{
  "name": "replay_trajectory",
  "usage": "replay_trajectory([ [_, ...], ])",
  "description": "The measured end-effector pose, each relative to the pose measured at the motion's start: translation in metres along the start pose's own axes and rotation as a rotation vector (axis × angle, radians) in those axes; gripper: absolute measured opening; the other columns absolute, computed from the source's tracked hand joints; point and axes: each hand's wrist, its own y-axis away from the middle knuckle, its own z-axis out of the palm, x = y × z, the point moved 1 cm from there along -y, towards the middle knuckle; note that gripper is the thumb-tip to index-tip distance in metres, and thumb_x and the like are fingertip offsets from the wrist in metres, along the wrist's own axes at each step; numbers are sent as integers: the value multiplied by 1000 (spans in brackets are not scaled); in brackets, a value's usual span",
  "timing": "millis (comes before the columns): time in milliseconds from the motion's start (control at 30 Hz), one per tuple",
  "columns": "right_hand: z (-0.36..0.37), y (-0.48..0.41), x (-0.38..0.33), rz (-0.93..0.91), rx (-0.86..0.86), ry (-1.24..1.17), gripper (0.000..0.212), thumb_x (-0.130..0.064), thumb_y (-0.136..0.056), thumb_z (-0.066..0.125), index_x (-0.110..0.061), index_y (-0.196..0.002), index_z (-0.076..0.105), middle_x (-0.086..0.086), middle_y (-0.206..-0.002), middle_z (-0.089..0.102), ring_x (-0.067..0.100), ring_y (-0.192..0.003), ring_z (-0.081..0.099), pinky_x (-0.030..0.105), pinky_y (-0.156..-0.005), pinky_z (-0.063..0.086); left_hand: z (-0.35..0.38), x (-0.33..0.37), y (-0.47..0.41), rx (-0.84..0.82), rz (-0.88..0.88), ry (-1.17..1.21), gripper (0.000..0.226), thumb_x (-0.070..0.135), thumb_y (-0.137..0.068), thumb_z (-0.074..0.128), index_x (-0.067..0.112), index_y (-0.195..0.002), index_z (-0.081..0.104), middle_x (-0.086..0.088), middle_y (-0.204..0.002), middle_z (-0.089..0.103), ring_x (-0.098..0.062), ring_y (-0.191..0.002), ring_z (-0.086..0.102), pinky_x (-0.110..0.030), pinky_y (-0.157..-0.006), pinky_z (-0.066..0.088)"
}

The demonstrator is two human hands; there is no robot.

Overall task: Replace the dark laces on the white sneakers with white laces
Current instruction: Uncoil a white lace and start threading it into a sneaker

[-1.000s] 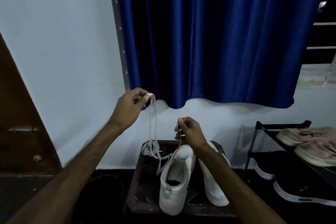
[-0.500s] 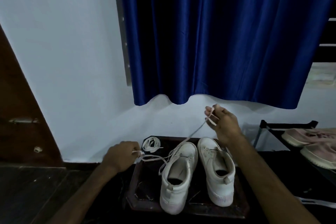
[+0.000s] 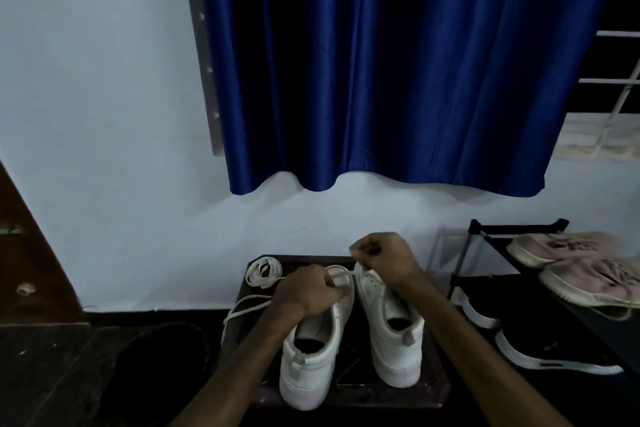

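My left hand [image 3: 308, 291] is curled tight on the white lace [image 3: 346, 273], knuckles up, low over the laced front of the left sneaker [image 3: 311, 357]. My right hand [image 3: 384, 256] is fisted, pinching the same lace a little higher and farther back, above the toe of the right sneaker [image 3: 394, 340]. A short taut run of lace spans between the two hands. A slack length trails from under my left hand and loops out over the left edge of the wooden stand [image 3: 433, 388]. Both forearms reach in from the near side of the stand, wrists close together.

The two white sneakers stand side by side on the stand, heels toward me and toes toward the wall. At the stand's far left corner lies a coiled white lace [image 3: 263, 272].

The stand is dark and sits on a dark floor against a pale wall [image 3: 86, 114]. Above the stand hangs a deep blue curtain [image 3: 381, 62], with a window grille [image 3: 623, 80] showing past its right edge. Right of the stand is a black shoe rack [image 3: 512, 229] with pink shoes [image 3: 568, 246] on its top shelf and black shoes with white soles [image 3: 554, 354] lower down; a small mark on one sole is too small to read. Far left of the stand is a brown wooden door [image 3: 31, 270].
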Motion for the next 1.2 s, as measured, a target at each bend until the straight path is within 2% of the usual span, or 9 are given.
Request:
replay_trajectory([
  [133,13,11,13,-39,-86,384,5,-20,-79,73,-22,-83,76,-6,-83,74,3,-70,61,1,-58,38,9,-5,-7,0,-64,28,21,42,-70,73,25,-83,76,6,-86,74,-14,-84,68,-26,-74,53],
  [233,15,17,12,-90,-54,525,8,-24,-78,70,-24,-85,74,-6,-88,73,9,-83,64,10,-61,32,20,-14,-8,4,-73,269,8,25,-71,77,18,-74,77,-2,-76,74,-12,-72,65,-26,-71,50],
  [400,13,19,21,-50,-56,483,12,-23,-81,70,-16,-89,75,0,-88,73,14,-85,62,18,-73,39,33,-19,-4,7,-139,611,13,20,-67,75,20,-56,70,10,-55,61,-6,-60,54,-24,-67,42],
  [567,19,17,26,-27,-111,511,10,-23,-81,67,-17,-87,73,3,-88,72,19,-88,65,27,-74,48,35,-20,-4,-12,-144,731,17,9,-74,72,14,-58,73,3,-62,66,-9,-66,59,-26,-72,45],
  [767,24,17,26,-44,-122,522,7,-23,-78,66,-18,-80,70,1,-76,67,14,-72,54,24,-64,39,37,-21,-4,13,-146,739,16,27,-58,70,13,-62,75,1,-65,68,-10,-66,60,-28,-72,47],
  [900,26,18,28,-33,-137,513,12,-25,-73,62,-18,-79,70,0,-79,70,19,-78,63,29,-68,50,36,-20,-2,32,-145,726,22,29,-57,68,11,-66,75,0,-67,69,-11,-67,61,-28,-72,48],
  [1000,26,20,26,-62,-109,489,8,-25,-76,62,-21,-74,68,-2,-76,68,18,-77,63,26,-68,47,34,-19,-1,41,-148,741,14,22,-68,71,9,-69,76,-7,-72,72,-13,-70,63,-29,-73,49],
  [1100,26,19,26,-85,-112,405,2,-22,-75,67,-24,-76,68,-6,-74,68,13,-73,62,29,-70,51,35,-19,-4,36,-170,816,15,-2,-86,62,3,-83,76,-15,-84,73,-16,-76,64,-24,-71,50],
  [1200,24,19,29,-80,-95,308,21,-13,-70,71,-29,-80,62,-6,-70,70,9,-70,65,34,-69,55,35,-18,-10,43,-123,675,17,2,-82,67,13,-94,73,-10,-94,73,-16,-82,65,-25,-77,50],
])
